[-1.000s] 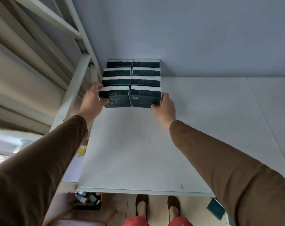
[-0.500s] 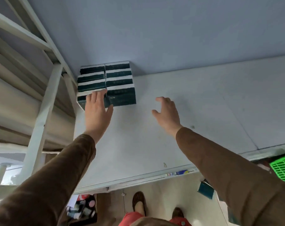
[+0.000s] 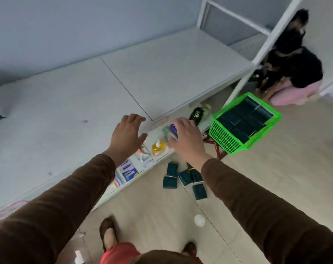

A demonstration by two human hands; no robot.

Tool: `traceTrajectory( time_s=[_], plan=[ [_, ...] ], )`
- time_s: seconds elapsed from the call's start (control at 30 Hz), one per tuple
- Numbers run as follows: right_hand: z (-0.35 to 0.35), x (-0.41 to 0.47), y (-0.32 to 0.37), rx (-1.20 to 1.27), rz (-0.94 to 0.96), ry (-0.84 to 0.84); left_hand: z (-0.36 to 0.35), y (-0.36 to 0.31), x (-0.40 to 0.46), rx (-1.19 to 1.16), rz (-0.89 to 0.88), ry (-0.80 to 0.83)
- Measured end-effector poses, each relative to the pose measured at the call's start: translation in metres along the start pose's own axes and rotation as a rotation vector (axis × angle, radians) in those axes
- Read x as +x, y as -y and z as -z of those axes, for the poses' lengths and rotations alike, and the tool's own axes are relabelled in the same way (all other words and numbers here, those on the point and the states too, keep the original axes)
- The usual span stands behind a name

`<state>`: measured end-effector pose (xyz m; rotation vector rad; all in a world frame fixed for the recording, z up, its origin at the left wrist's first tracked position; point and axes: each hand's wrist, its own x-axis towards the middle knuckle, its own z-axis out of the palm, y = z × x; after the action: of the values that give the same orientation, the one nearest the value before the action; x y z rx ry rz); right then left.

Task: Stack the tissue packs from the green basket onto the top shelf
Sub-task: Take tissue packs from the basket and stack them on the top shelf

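While both hands hang empty over the shelf's front edge, the step in hand looks like a reach back to the basket for more packs. The left hand [image 3: 128, 135] is spread wide, fingers straight, above the white top shelf [image 3: 161, 73] and touching nothing. The right hand [image 3: 186, 139] is just beside it, fingers loosely extended and pointing toward the green basket [image 3: 226, 139], also holding nothing. To do this well, I judge the right hand should go in from above, take packs from the near rows as a squared block, and the left should come under or alongside to steady them, since loose ones slip easily. The basket sits to the right, beyond the shelf's corner, on what seems a low stand; I cannot tell how firmly. Inside it, dark tissue packs [image 3: 245, 119] lie flat in tidy rows, filling it nearly to the rim. A few more dark packs [image 3: 182, 179] lie scattered on the floor below the hands. A lower shelf [image 3: 152, 134] holds small bottles and boxes, too blurred to name. No stacked packs show on the top shelf from here.
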<state>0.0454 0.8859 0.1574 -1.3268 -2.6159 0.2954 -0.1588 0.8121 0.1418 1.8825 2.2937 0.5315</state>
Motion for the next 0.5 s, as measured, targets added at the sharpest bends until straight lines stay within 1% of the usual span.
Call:
traceTrajectory(
  time_s=[0.1, 0.2, 0.37, 0.5],
  plan=[
    [0.014, -0.031, -0.083, -0.039, -0.057, 0.044, -0.043, -0.073, 0.011, -0.015, -0.029, 0.068],
    [0.021, -0.047, -0.157, -0.064, -0.109, 0.071, -0.083, -0.128, 0.028, -0.022, -0.03, 0.138],
    [0.02, -0.04, -0.262, -0.022, -0.235, 0.102, -0.145, -0.194, 0.084, -0.006, -0.063, 0.21],
    [0.013, -0.015, -0.341, 0.006, -0.326, 0.16, -0.197, -0.239, 0.146, -0.079, -0.083, 0.288]
  ],
)
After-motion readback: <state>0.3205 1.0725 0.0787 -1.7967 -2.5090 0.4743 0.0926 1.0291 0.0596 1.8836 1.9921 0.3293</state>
